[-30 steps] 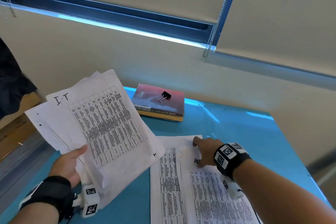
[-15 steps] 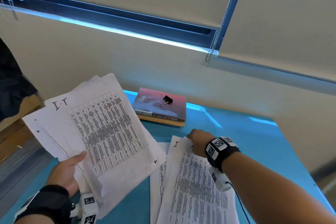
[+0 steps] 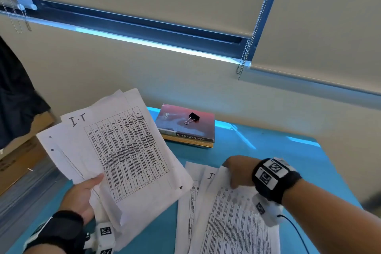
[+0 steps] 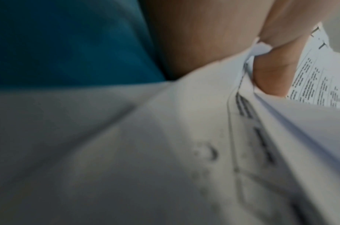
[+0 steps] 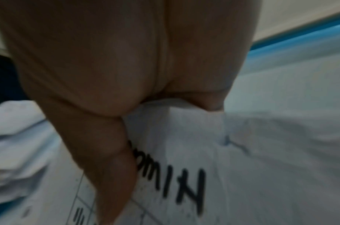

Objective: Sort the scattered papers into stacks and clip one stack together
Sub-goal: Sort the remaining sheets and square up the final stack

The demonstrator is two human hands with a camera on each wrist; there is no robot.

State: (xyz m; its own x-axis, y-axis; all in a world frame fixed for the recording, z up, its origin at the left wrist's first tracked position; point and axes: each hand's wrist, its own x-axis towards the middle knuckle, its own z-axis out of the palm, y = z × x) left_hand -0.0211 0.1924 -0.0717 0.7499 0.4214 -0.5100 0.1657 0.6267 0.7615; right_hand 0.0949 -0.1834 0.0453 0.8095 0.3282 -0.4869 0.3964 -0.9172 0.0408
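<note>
My left hand (image 3: 86,194) grips a fanned bundle of printed sheets (image 3: 123,150) above the table's left side; the top sheet is marked "I.T". In the left wrist view the thumb (image 4: 271,73) presses on the bundle (image 4: 165,152). My right hand (image 3: 237,168) pinches the top edge of a printed sheet (image 3: 233,222) and lifts it off the papers lying on the blue table (image 3: 268,146). A sheet (image 3: 208,177) beneath shows a handwritten "I". In the right wrist view the thumb (image 5: 107,167) lies on a sheet lettered "ADMIN" (image 5: 184,175). A black binder clip (image 3: 192,118) rests on a book (image 3: 185,126).
The book lies at the table's far edge against the wall. A window blind with bead chains (image 3: 253,33) hangs above. Cardboard (image 3: 18,156) and a dark garment (image 3: 14,97) sit left of the table. Bare blue tabletop shows at the right.
My right hand slid from lying flat on the papers to pinching the top sheet's edge and raising it, uncovering the sheet marked "I". The left bundle stayed about where it was.
</note>
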